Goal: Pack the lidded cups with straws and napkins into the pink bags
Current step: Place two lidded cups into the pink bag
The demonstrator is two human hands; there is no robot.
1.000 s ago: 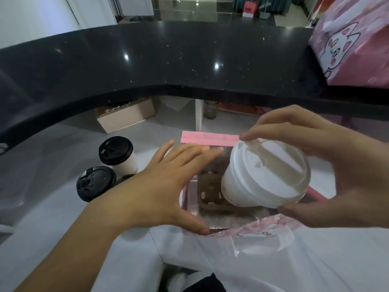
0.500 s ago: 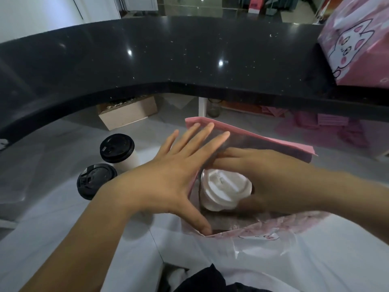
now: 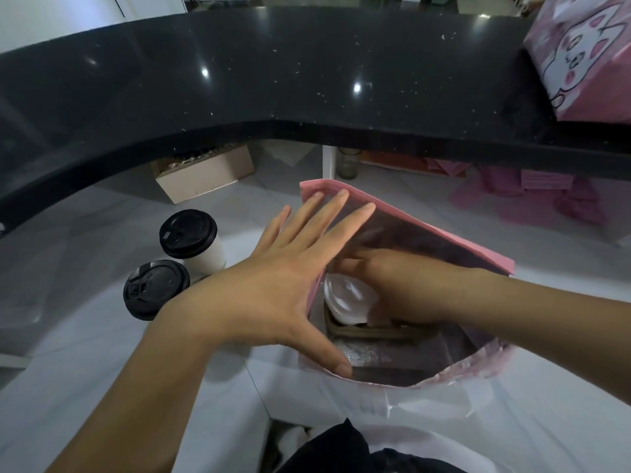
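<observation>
I saw the left hand (image 3: 273,295) flat, fingers straight, pressing the open pink bag (image 3: 426,233) rim apart. The right hand (image 3: 403,285) was inside the bag, fingers curled around the white-lidded cup (image 3: 345,298) above a brown carrier (image 3: 362,332). Two black-lidded cups (image 3: 188,233) stood left of the bag.

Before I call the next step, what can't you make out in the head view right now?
- White-lid cup: body hidden inside the open bag and behind the right hand.
- Right hand: fingertips out of sight behind the cup; grip unclear.
- Holder: mostly covered by the cup and hand.
- Second bag: cut off by the right edge.
- Straws, napkins: none visible.
</observation>
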